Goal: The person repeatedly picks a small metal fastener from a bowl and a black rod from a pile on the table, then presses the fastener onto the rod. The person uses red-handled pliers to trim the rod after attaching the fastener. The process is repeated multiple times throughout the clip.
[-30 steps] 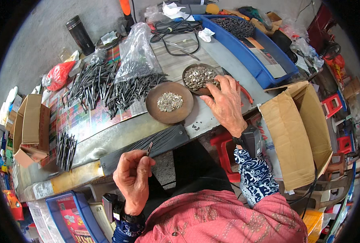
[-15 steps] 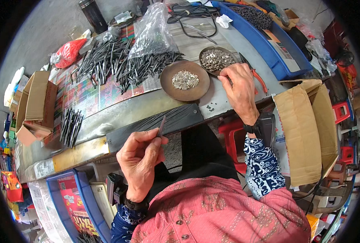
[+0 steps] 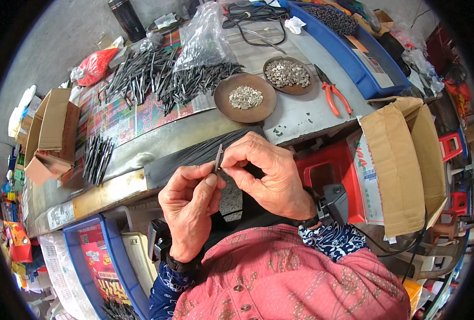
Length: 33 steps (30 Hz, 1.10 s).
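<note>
Between thumb and fingers, my left hand (image 3: 191, 200) pinches a slim dark strip (image 3: 218, 158) that points up and away from me, its upper end greyish. My right hand (image 3: 263, 173) is closed in a pinch right beside that end. A tiny silvery bit seems to show at its fingertips, too small to name. Beyond the hands stands a brown round dish (image 3: 226, 111) with slender silvery metal pieces (image 3: 246, 97) in it. To its right, a second dish (image 3: 268, 80) holds rounder metal pieces (image 3: 287, 73).
Red-handled pliers (image 3: 333, 96) lie right of the dishes. Many black strips (image 3: 141, 74) are heaped at the back left, under a clear plastic bag (image 3: 205, 37); a smaller bundle (image 3: 97, 160) lies nearer. Cardboard boxes (image 3: 391, 170) and a blue tray (image 3: 362, 74) stand right.
My right hand has come from the dish of rounder pieces, back and left, to the end of the strip. My left hand keeps its pinch on the strip, almost unmoved.
</note>
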### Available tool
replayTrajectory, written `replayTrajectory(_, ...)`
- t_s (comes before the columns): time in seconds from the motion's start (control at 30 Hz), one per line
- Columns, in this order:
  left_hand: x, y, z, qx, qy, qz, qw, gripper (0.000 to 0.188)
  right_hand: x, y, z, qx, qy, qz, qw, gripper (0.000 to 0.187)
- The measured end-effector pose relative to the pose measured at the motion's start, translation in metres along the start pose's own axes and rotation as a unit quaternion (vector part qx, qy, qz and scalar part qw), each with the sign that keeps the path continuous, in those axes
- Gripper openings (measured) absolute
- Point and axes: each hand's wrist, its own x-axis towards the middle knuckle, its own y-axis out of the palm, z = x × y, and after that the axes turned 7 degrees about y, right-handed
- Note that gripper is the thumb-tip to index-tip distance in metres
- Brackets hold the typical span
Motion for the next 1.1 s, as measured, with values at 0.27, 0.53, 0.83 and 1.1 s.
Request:
replayTrajectory(0.27,-0.008,-0.002,-0.001,0.001,0.009,-0.001,1.0,0.015,-0.007,0.011,0.006,0.075,0.047,0.01,0.996,0.018)
replayTrajectory(0.53,-0.011,-0.006,-0.001,0.003,0.006,0.005,1.0,0.015,-0.006,0.009,0.005,0.031,0.002,0.026,0.999,0.015)
replayTrajectory(0.83,-0.011,-0.006,0.0,-0.008,-0.01,0.007,1.0,0.014,-0.01,0.013,0.002,0.079,0.052,0.017,0.995,0.017)
replayTrajectory(1.1,-0.01,-0.009,-0.006,0.125,0.02,0.022,0.992,0.012,-0.006,0.005,0.003,-0.016,0.015,0.009,1.0,0.029)
